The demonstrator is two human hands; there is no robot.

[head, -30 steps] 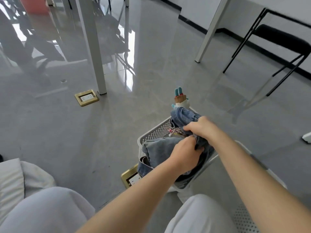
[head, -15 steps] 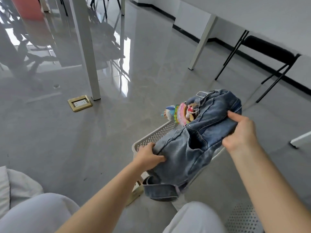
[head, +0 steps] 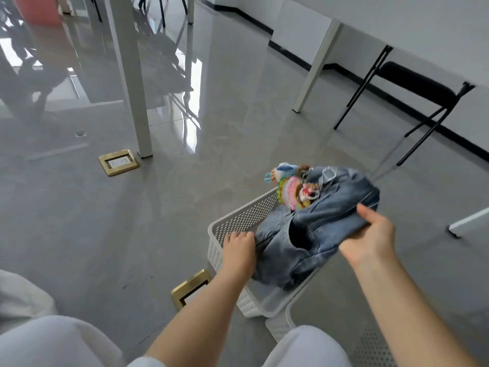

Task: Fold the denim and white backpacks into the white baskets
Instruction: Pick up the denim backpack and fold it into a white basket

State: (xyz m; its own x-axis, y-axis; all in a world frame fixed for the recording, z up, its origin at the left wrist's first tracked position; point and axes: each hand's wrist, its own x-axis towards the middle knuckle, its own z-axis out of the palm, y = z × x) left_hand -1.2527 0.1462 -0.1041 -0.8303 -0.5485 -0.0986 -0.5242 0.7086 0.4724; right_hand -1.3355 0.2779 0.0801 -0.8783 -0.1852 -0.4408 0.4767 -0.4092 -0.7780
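The denim backpack (head: pixel 317 229) lies folded across a white perforated basket (head: pixel 238 221) on the floor, its lower end inside the basket and its upper end raised. Colourful plush charms (head: pixel 291 189) hang at its top. My left hand (head: pixel 238 250) presses the backpack's left edge by the basket's near-left corner. My right hand (head: pixel 370 239) grips the right, upper end of the denim. A second white basket (head: pixel 288 321) shows partly behind my knee. A white fabric item (head: pixel 21 295), possibly the white backpack, lies at the left edge.
Two brass floor sockets (head: pixel 119 162) (head: pixel 190 287) sit in the grey floor. A white table leg (head: pixel 129 75) stands to the left, another white leg (head: pixel 315 64) and a black folding chair (head: pixel 412 88) to the right. My white-trousered knees (head: pixel 304 348) fill the bottom.
The bunched denim backpack was pulled apart and spread out over the basket; my right hand moved right and up with its top end, my left hand dropped to the left edge.
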